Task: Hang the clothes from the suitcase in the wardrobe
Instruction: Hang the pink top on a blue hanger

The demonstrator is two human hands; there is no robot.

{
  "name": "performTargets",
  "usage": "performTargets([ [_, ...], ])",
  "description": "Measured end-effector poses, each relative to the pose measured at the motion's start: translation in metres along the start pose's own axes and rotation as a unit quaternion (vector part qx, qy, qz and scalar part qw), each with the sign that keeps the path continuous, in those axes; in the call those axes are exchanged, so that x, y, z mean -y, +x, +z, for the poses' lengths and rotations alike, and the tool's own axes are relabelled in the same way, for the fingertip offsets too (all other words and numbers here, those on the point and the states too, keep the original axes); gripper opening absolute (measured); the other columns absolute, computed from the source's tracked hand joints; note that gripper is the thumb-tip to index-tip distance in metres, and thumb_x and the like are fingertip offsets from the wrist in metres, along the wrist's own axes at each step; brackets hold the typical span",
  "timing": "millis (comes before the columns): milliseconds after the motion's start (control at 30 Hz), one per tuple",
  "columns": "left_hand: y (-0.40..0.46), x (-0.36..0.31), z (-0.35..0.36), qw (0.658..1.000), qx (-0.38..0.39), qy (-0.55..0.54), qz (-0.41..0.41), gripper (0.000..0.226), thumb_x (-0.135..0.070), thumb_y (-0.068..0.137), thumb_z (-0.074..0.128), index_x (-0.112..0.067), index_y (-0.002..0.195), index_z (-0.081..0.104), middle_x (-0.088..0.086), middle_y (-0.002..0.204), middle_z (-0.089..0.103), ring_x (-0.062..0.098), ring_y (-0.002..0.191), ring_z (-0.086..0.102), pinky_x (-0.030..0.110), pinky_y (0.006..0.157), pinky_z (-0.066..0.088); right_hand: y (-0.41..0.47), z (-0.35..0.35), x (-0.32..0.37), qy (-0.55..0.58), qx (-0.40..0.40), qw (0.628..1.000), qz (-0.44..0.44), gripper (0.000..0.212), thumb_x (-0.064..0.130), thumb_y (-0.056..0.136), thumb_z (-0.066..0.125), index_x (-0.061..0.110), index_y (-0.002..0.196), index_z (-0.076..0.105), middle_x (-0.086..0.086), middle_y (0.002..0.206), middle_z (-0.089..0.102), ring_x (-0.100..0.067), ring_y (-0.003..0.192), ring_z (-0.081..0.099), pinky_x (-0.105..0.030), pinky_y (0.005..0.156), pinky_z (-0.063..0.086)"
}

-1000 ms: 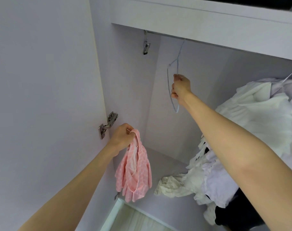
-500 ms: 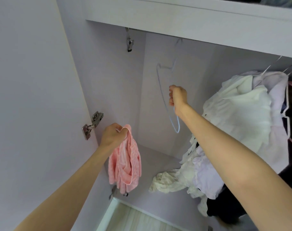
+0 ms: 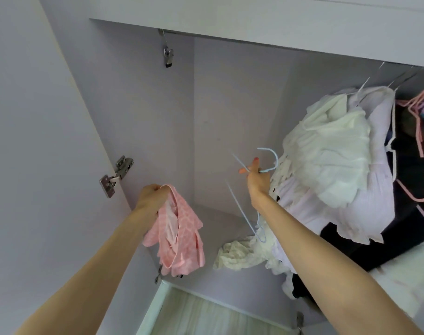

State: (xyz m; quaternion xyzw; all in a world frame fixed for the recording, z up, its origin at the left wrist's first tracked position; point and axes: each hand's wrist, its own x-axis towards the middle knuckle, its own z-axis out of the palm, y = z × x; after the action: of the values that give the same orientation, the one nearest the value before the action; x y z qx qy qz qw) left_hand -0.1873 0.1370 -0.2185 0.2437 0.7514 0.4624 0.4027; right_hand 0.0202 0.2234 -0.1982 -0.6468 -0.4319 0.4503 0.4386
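The right hand (image 3: 257,181) has lifted the hanger (image 3: 266,163) off the rail and grips it, ready for the pink top (image 3: 179,228) clutched in the left hand (image 3: 153,197).

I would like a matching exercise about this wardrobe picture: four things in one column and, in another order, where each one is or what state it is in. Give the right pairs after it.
Things
1. pink garment
2. light blue hanger
3. metal clip
4. cream cloth

Places or states
A. lies crumpled on the wardrobe floor
B. hangs at the top left of the wardrobe, holding nothing
C. gripped in the right hand, off the rail
D. hangs bunched from the left hand

Pairs: 1-D, 2-C, 3-B, 4-A
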Motion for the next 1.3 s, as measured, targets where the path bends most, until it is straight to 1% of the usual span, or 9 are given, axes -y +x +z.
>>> performTargets([
  [100, 0.000, 0.002, 0.007, 1.000, -0.015, 0.012, -0.024, 0.019, -0.011, 0.084, 0.052, -0.013, 0.065, 0.050, 0.013, 0.077, 0.050, 0.023, 0.071, 0.047, 0.032, 0.069, 0.038, -0.008, -0.013, -0.017, -0.041, 0.021, 0.999, -0.016, 0.052, 0.039, 0.098, 0.042, 0.015, 0.057, 0.060, 0.003, 0.055, 0.046, -0.010, 0.054, 0.041, -0.023, 0.054, 0.034],
  [267, 0.000, 0.012, 0.013, 0.996, -0.033, 0.031, -0.071, 0.019, -0.004, 0.084, 0.047, -0.001, 0.066, 0.052, 0.016, 0.068, 0.048, 0.026, 0.067, 0.050, 0.033, 0.068, 0.038, -0.009, -0.034, -0.033, -0.102, 0.048, 0.993, -0.018, 0.048, 0.041, 0.092, 0.053, 0.017, 0.050, 0.054, 0.005, 0.060, 0.058, -0.008, 0.060, 0.049, -0.026, 0.070, 0.036],
  [367, 0.004, 0.025, 0.011, 0.996, -0.063, 0.024, -0.062, 0.018, -0.002, 0.083, 0.048, -0.001, 0.064, 0.047, 0.015, 0.066, 0.046, 0.029, 0.075, 0.053, 0.036, 0.067, 0.039, -0.011, -0.048, -0.040, -0.121, 0.052, 0.991, -0.022, 0.054, 0.040, 0.090, 0.056, 0.014, 0.043, 0.048, 0.001, 0.050, 0.051, -0.012, 0.053, 0.046, -0.026, 0.059, 0.036],
  [633, -0.015, 0.021, 0.008, 0.981, -0.099, 0.166, 0.008, 0.032, -0.009, 0.086, 0.047, -0.003, 0.118, 0.046, 0.020, 0.111, 0.056, 0.035, 0.103, 0.052, 0.033, 0.082, 0.040, -0.026, -0.052, -0.059, -0.196, 0.110, 0.970, -0.094, 0.066, 0.034, 0.089, 0.059, 0.019, 0.027, 0.041, 0.007, 0.027, 0.038, -0.016, 0.045, 0.046, -0.030, 0.065, 0.042],
  [867, -0.046, 0.003, 0.033, 0.963, -0.007, 0.244, 0.111, 0.009, -0.008, 0.089, 0.041, -0.014, 0.085, 0.048, 0.007, 0.080, 0.058, 0.033, 0.096, 0.055, 0.033, 0.081, 0.042, -0.058, -0.014, -0.044, -0.305, 0.177, 0.922, -0.162, 0.054, 0.047, 0.093, 0.046, 0.016, 0.053, 0.062, 0.003, 0.061, 0.069, -0.021, 0.070, 0.062, -0.030, 0.075, 0.047],
  [967, -0.051, -0.003, 0.044, 0.966, 0.058, 0.201, 0.149, 0.021, -0.009, 0.085, 0.047, -0.016, 0.068, 0.056, 0.008, 0.075, 0.061, 0.027, 0.078, 0.056, 0.032, 0.074, 0.047, -0.071, 0.000, -0.039, -0.226, 0.182, 0.948, -0.129, 0.067, 0.052, 0.096, 0.036, 0.001, 0.059, 0.057, -0.004, 0.068, 0.069, -0.016, 0.068, 0.058, -0.027, 0.069, 0.042],
  [1067, -0.058, -0.004, 0.045, 0.902, 0.113, 0.305, 0.286, 0.016, -0.012, 0.083, 0.051, -0.013, 0.069, 0.058, 0.006, 0.077, 0.056, 0.026, 0.082, 0.051, 0.023, 0.073, 0.035, -0.073, -0.001, -0.031, -0.147, 0.131, 0.971, -0.137, 0.065, 0.048, 0.098, 0.032, 0.008, 0.048, 0.032, -0.004, 0.048, 0.041, -0.017, 0.054, 0.039, -0.029, 0.062, 0.033],
  [1167, -0.055, -0.002, 0.042, 0.822, 0.067, 0.453, 0.338, 0.025, -0.032, 0.087, 0.057, -0.023, 0.109, 0.064, 0.003, 0.116, 0.048, 0.028, 0.119, 0.039, 0.033, 0.098, 0.027, -0.068, -0.005, -0.028, -0.106, 0.107, 0.978, -0.148, 0.069, 0.047, 0.098, 0.033, -0.004, 0.052, 0.037, -0.019, 0.054, 0.042, -0.020, 0.056, 0.043, -0.033, 0.064, 0.037],
  [1300, -0.046, -0.004, 0.045, 0.841, 0.076, 0.398, 0.358, 0.021, -0.021, 0.093, 0.051, -0.006, 0.105, 0.062, 0.014, 0.110, 0.063, 0.035, 0.108, 0.057, 0.037, 0.088, 0.039, -0.064, -0.007, -0.027, -0.059, 0.098, 0.980, -0.164, 0.059, 0.042, 0.094, 0.048, -0.005, 0.059, 0.047, -0.023, 0.063, 0.054, -0.020, 0.061, 0.048, -0.031, 0.070, 0.042],
])
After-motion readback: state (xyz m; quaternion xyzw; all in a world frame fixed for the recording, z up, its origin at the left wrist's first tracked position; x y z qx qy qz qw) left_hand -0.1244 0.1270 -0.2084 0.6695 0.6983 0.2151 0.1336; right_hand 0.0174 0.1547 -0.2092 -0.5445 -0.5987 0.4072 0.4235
